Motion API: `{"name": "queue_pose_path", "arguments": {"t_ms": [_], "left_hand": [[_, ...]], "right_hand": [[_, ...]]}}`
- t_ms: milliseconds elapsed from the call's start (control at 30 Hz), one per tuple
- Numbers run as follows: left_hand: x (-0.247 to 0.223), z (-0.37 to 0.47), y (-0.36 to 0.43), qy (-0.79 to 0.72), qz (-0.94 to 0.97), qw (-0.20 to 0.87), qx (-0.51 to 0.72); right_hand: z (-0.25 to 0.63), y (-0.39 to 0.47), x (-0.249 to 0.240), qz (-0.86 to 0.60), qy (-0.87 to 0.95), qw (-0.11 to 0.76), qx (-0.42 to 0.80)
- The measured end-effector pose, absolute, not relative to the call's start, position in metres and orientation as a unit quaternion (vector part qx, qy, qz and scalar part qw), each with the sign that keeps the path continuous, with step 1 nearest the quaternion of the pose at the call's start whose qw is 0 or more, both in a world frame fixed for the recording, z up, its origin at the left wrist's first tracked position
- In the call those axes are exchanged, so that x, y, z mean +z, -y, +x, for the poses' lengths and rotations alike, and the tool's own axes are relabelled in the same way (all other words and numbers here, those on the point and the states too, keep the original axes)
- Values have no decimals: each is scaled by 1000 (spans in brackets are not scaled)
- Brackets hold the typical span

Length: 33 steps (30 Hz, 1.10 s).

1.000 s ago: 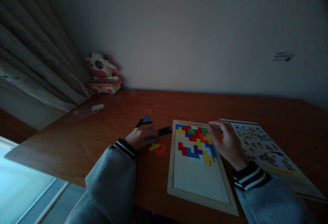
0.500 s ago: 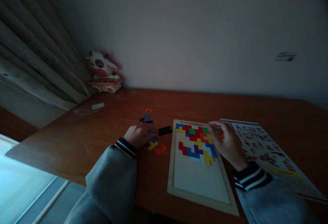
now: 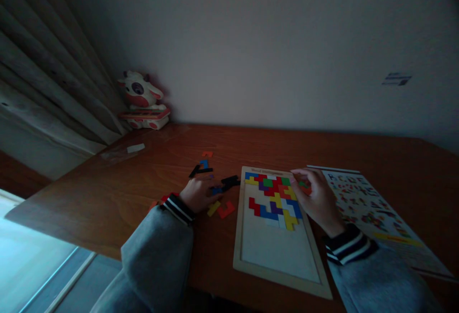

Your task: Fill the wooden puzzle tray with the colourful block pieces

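My left hand (image 3: 199, 194) is low over loose puzzle pieces left of the board, fingers spread, touching or just above a blue piece (image 3: 217, 190). Beside its fingertips lie a yellow piece (image 3: 213, 208), an orange V-shaped piece (image 3: 226, 210) and black pieces (image 3: 229, 182). Some pieces are hidden under the palm. My right hand (image 3: 315, 198) rests at the upper right edge of the wooden puzzle board (image 3: 279, 260), fingers curved with a gap to the thumb. Green and red pieces (image 3: 304, 188) show through that gap. Coloured pieces (image 3: 275, 198) fill the board's upper part.
A printed pattern sheet (image 3: 380, 208) lies right of the board, partly under my right forearm. Further loose pieces, among them an orange one (image 3: 207, 154) and a blue one (image 3: 204, 164), lie beyond my left hand. A cow toy (image 3: 143, 100) stands at the back left by the curtain (image 3: 53, 64).
My left hand has shifted slightly down and right among the loose pieces, uncovering black and red ones and moving some. My right hand stays at the board's edge.
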<state>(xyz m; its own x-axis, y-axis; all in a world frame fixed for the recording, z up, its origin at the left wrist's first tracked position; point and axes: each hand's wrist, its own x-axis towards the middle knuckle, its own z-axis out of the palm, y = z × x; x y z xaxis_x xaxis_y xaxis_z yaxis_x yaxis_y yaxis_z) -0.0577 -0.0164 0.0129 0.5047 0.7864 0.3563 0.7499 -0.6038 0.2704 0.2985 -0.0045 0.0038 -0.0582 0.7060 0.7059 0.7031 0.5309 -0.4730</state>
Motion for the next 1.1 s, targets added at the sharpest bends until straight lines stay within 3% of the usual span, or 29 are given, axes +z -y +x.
{"name": "queue_pose_path", "arguments": {"t_ms": [367, 733, 1100], "left_hand": [[26, -88, 13, -339, 908, 161, 184], [8, -94, 5, -347, 915, 46, 203], [15, -86, 10, -451, 855, 95, 238]], "right_hand": [[299, 5, 4, -481, 731, 484, 7], [299, 5, 3, -479, 737, 477, 4], [299, 4, 1, -493, 729, 475, 19]]}}
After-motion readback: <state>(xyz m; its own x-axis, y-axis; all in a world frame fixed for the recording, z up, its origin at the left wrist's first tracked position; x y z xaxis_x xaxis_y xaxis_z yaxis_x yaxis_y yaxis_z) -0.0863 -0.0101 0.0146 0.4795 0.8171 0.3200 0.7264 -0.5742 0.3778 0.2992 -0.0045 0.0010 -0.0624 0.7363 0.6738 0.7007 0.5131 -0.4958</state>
